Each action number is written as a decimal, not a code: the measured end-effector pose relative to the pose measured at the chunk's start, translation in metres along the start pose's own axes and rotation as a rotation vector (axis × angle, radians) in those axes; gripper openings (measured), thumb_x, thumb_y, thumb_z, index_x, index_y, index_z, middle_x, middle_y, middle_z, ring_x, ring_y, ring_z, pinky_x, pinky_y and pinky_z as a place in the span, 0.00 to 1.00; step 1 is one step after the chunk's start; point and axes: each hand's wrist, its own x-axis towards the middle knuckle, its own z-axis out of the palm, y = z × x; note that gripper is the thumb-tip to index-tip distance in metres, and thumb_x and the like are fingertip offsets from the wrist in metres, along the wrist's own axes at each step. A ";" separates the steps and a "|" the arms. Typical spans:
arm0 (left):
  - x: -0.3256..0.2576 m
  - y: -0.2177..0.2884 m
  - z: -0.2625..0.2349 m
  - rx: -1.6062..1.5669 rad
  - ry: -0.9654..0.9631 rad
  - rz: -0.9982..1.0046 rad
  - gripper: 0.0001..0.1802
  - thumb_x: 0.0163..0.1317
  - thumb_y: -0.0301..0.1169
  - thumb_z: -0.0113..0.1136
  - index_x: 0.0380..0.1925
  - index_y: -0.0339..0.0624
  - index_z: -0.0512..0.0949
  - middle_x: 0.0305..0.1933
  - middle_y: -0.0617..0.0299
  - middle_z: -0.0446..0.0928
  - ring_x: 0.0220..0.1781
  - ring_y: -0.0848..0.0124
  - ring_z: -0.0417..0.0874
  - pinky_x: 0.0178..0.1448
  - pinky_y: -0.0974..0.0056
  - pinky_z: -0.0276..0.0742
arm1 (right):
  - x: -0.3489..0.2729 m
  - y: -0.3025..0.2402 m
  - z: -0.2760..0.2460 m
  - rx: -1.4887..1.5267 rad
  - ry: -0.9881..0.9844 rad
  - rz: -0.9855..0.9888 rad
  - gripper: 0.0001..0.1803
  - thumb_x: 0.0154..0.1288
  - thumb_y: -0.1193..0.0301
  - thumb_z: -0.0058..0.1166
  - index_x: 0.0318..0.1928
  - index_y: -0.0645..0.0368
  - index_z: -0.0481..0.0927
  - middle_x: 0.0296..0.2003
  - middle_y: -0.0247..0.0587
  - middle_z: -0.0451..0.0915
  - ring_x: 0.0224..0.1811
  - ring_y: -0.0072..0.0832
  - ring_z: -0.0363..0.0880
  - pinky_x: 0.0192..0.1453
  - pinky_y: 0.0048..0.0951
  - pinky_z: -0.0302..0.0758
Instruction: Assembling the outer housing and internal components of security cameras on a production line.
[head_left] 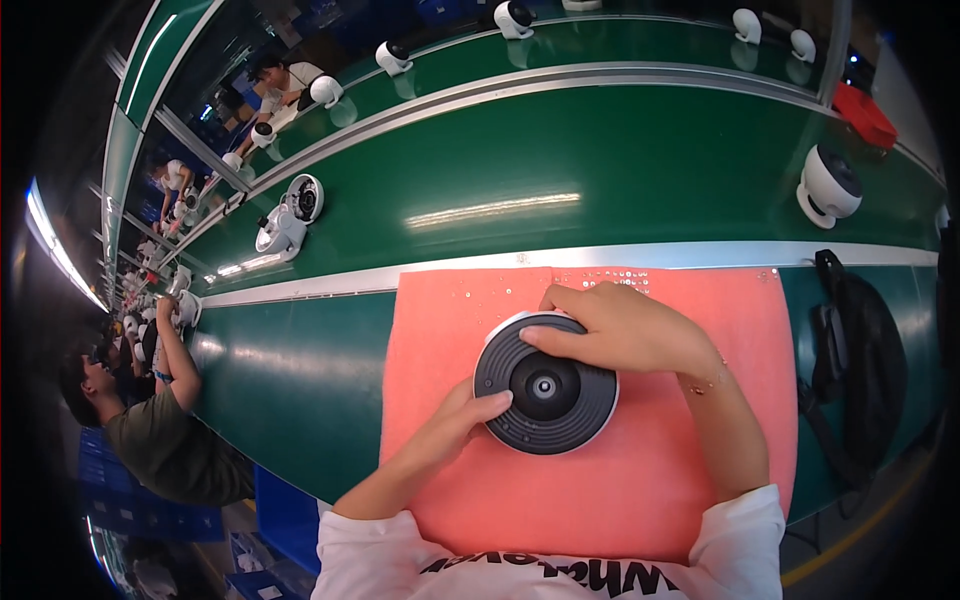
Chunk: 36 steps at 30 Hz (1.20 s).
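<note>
Two bare hands on round grey-faced unit [545, 435], over pink mat [650, 480]. Left hand [452, 422] pinching edge, thumb on face, other fingers hidden, can't tell spread. Right hand [625, 328]: thumb on face, fingers curled round rim. Risks: loosened thumb, unit may slip; right-hand sweep may scatter nearby metal bits [628, 281].

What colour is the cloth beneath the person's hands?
Plain coral pink; the cloth shows best in the head view, the only one here.

The disc [545, 388] is ringed dark grey, the mat [640, 470] coral
</note>
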 end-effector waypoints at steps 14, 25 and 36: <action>-0.013 0.024 -0.077 0.408 0.201 0.795 0.48 0.37 0.30 0.69 0.61 0.27 0.58 0.51 0.49 0.73 0.51 0.63 0.77 0.52 0.64 0.75 | 0.048 -0.045 0.049 0.378 0.472 -0.374 0.51 0.36 0.51 0.70 0.58 0.61 0.58 0.42 0.60 0.77 0.45 0.46 0.78 0.51 0.36 0.74; 0.068 0.042 -0.059 -0.646 0.381 0.910 0.38 0.58 0.64 0.40 0.60 0.49 0.61 0.61 0.59 0.64 0.62 0.62 0.67 0.63 0.54 0.65 | 0.076 -0.049 0.085 0.474 0.876 -0.370 0.51 0.43 0.63 0.69 0.65 0.62 0.52 0.56 0.58 0.67 0.54 0.43 0.74 0.54 0.37 0.76; 0.125 0.056 -0.039 -0.332 0.177 0.528 0.30 0.63 0.52 0.47 0.59 0.48 0.57 0.59 0.55 0.67 0.59 0.62 0.71 0.60 0.57 0.69 | 0.078 0.019 0.033 1.415 0.772 0.029 0.39 0.50 0.55 0.64 0.59 0.58 0.62 0.49 0.45 0.70 0.48 0.33 0.73 0.53 0.34 0.71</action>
